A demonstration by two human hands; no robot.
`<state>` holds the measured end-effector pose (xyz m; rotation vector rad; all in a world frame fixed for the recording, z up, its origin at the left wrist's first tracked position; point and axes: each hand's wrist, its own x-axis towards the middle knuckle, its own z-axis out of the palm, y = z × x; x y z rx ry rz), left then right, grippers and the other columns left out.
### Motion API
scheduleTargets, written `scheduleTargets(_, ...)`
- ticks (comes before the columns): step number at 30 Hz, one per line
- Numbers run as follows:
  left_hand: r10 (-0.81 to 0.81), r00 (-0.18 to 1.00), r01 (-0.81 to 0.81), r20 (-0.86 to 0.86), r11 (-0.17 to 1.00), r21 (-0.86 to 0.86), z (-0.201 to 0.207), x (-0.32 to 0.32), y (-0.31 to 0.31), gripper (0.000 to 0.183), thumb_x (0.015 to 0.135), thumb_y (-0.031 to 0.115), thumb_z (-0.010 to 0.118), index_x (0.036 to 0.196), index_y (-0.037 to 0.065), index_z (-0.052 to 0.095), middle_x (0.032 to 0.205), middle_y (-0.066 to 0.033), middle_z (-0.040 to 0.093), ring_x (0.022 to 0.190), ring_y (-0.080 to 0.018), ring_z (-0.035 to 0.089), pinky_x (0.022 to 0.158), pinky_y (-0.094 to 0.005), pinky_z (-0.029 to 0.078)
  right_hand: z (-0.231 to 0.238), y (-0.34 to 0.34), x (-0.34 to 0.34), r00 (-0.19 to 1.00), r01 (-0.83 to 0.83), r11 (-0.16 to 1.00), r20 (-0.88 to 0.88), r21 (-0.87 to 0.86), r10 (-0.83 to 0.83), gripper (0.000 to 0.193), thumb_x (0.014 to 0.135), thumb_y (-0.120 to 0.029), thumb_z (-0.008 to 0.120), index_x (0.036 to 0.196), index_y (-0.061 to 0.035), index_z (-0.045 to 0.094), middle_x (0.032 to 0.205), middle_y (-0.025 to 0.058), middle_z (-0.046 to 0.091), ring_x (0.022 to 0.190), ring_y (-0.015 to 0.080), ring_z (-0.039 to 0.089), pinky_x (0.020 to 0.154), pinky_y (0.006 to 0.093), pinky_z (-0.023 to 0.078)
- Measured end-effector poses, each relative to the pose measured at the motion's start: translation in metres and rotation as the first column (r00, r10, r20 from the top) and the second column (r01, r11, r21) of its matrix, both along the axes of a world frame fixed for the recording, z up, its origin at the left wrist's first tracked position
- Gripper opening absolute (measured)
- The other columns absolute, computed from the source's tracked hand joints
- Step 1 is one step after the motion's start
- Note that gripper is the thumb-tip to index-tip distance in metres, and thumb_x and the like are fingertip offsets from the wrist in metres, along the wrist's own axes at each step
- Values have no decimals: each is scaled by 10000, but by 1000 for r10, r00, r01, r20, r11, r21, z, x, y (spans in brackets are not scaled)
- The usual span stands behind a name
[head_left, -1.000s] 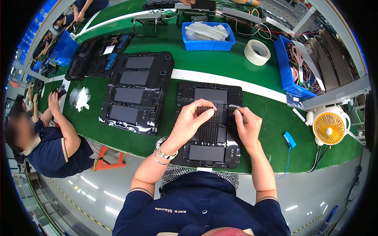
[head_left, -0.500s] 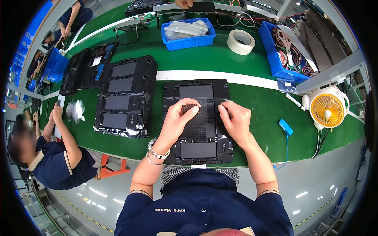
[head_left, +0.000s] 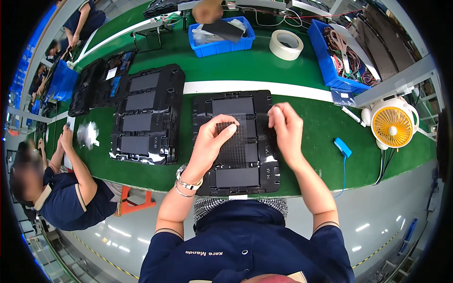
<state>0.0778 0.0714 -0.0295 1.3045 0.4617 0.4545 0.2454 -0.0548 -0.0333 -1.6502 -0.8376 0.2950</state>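
Observation:
Pinched between the thumb and fingers of my left hand is a thin see-through sheet with a grid of fine squares. The sheet lies over the middle of a black plastic tray, whose pockets hold dark flat panels. My right hand is raised by the tray's right edge, apart from the sheet. Its thumb and fingers are drawn together; whatever might be between them is too small to make out.
Stacked black trays stand to the left, near a crumpled clear bag. Across the table, another person's hand holds a dark panel over a blue bin. Tape, a bin of wires and a fan are rightward.
My right hand has lifted up and away from the tray's right side. My left hand keeps the grid sheet in place. The other person's hand has brought a dark panel over the blue bin.

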Motion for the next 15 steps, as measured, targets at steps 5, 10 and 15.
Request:
scheduleTargets(5,-19,1000,19,18,999,-26,0,-2,-2,121,932,119,600,997,19,619,885,32,588,821,-31,516,763,-197,419,8,27,24,980,-23,998,-197,-58,11,155,949,-145,555,925,-4,615,651,-5,553,613,51,473,569,232,356)
scheduleTargets(10,-19,1000,20,3,998,-53,4,-2,-2,128,933,122,599,999,14,618,897,25,587,824,-28,509,756,-194,413,-5,80,45,956,-57,997,-285,51,70,263,925,-223,604,1098,-28,640,821,15,658,576,25,363,539,197,294)
scheduleTargets(15,-23,1000,23,0,998,-53,4,-2,1,130,933,121,597,999,12,618,898,20,587,824,-31,505,751,-195,408,-13,134,53,891,-121,991,-433,64,137,336,908,-236,631,1129,18,623,958,82,706,547,33,349,508,196,299)
